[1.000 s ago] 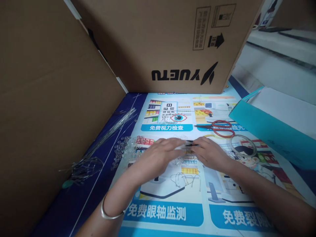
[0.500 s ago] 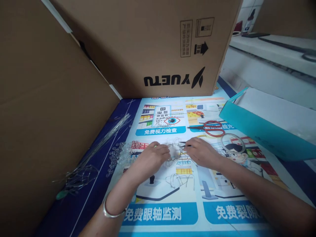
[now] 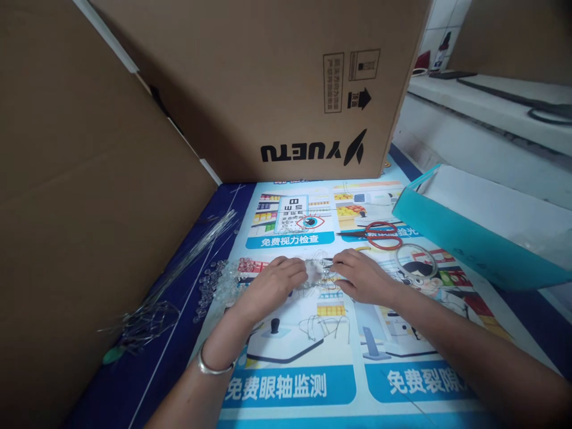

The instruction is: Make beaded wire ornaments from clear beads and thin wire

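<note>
A ring-shaped piece of clear beads on thin wire lies between my two hands over the printed sheet. My left hand, with a silver bangle on the wrist, is closed on its left side. At its right side my right hand has its fingers pinched together on the wire. Dark pointed tips and a yellow curved handle show beside the right hand, perhaps pliers mostly hidden by it. Loose clear beads are heaped left of my left hand. Bent wire pieces lie nearer to me.
Red-handled scissors and a coil of wire lie at the right. A bundle of straight wires is on the left. Cardboard stands behind and to the left. A turquoise box sits at the far right.
The view has shifted slightly. My right-hand fingers have moved a little at the beaded ring's right side; my left hand stays on the ring.
</note>
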Demonstrator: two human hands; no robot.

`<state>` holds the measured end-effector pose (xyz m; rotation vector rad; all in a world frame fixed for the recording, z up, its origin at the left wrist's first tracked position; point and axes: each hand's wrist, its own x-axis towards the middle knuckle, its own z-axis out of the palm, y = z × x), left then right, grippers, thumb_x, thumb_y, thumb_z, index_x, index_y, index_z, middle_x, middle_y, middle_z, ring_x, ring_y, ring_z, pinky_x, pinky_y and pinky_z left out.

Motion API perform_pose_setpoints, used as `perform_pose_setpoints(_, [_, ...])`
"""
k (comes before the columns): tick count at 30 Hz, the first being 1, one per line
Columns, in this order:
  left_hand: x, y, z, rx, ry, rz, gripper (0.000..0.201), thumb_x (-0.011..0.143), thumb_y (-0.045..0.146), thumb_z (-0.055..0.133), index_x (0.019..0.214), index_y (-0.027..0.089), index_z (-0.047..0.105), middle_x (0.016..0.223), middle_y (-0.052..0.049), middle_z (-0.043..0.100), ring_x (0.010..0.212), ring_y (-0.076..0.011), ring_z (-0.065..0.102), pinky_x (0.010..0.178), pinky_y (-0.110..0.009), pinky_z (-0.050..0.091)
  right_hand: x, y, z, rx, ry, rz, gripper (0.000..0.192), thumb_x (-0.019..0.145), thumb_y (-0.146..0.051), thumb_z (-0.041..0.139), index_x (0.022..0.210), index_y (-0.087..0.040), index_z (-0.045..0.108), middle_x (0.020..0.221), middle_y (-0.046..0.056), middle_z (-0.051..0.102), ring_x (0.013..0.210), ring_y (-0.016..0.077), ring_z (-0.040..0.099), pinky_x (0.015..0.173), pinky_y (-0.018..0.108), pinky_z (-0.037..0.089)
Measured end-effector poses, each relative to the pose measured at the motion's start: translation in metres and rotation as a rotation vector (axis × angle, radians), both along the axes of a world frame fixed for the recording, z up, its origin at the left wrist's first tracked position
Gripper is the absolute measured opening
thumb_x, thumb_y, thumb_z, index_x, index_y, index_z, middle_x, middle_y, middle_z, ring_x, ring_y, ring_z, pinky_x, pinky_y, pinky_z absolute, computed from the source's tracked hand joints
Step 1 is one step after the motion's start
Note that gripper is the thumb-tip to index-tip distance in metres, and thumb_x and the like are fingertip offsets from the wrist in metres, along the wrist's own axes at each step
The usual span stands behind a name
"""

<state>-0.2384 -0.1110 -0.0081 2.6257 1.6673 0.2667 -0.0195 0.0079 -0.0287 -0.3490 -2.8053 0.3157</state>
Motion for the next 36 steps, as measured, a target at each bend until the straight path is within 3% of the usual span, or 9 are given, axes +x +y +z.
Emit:
perform_pose_setpoints(8, [-0.001, 0.000, -0.001, 0.042, 0.000, -0.031, 0.021, 0.086, 0.012, 0.044, 0.104, 0.018, 0.054, 0.109, -0.007, 0.057, 0.109, -0.0192, 0.047, 0.088, -0.036, 0.035, -0.002, 0.005, -0.005, 0.017, 0.025, -0.001, 0.024, 0.081, -0.034, 0.053, 0.096, -0.015, 0.056, 0.103, 0.010, 0.056, 0.099, 0.0227, 0.046, 0.082, 0.039, 0.040])
perform_pose_setpoints(17, [-0.002, -0.002, 0.002, 0.107, -0.027, -0.033, 0.027, 0.084, 0.006, 0.041, 0.105, 0.017, 0.054, 0.110, -0.007, 0.057, 0.109, -0.0192, 0.047, 0.088, -0.037, 0.038, -0.005, 0.007, -0.007, 0.077, 0.050, 0.002, 0.019, 0.087, -0.025, 0.044, 0.097, -0.014, 0.056, 0.099, 0.010, 0.058, 0.097, 0.0205, 0.048, 0.081, 0.038, 0.041])
perform_pose_setpoints(26, [0.003, -0.012, 0.031, 0.046, -0.134, 0.015, 0.032, 0.081, 0.002, 0.040, 0.104, 0.019, 0.053, 0.101, -0.006, 0.060, 0.097, -0.0194, 0.052, 0.085, -0.038, 0.039, -0.001, 0.003, 0.004, 0.046, 0.128, 0.053, 0.019, 0.088, -0.021, 0.040, 0.095, -0.016, 0.057, 0.096, 0.008, 0.060, 0.093, 0.0183, 0.051, 0.081, 0.036, 0.042])
perform_pose_setpoints(32, [0.008, -0.023, 0.054, -0.172, -0.403, 0.181, 0.019, 0.086, 0.013, 0.038, 0.094, 0.020, 0.055, 0.093, -0.003, 0.060, 0.085, -0.0151, 0.053, 0.076, -0.029, 0.041, 0.000, -0.009, 0.014, -0.149, 0.145, 0.064, 0.018, 0.088, -0.024, 0.041, 0.092, -0.018, 0.057, 0.092, 0.006, 0.062, 0.088, 0.0166, 0.053, 0.077, 0.031, 0.042])
perform_pose_setpoints(36, [0.003, -0.021, 0.051, -0.355, -0.736, 0.261, 0.013, 0.085, 0.021, 0.043, 0.087, 0.018, 0.055, 0.085, -0.003, 0.062, 0.079, -0.0140, 0.055, 0.072, -0.028, 0.043, 0.000, -0.016, 0.017, -0.429, 0.158, -0.035, 0.014, 0.086, -0.026, 0.045, 0.089, -0.019, 0.057, 0.082, 0.002, 0.062, 0.074, 0.0128, 0.054, 0.066, 0.025, 0.041])
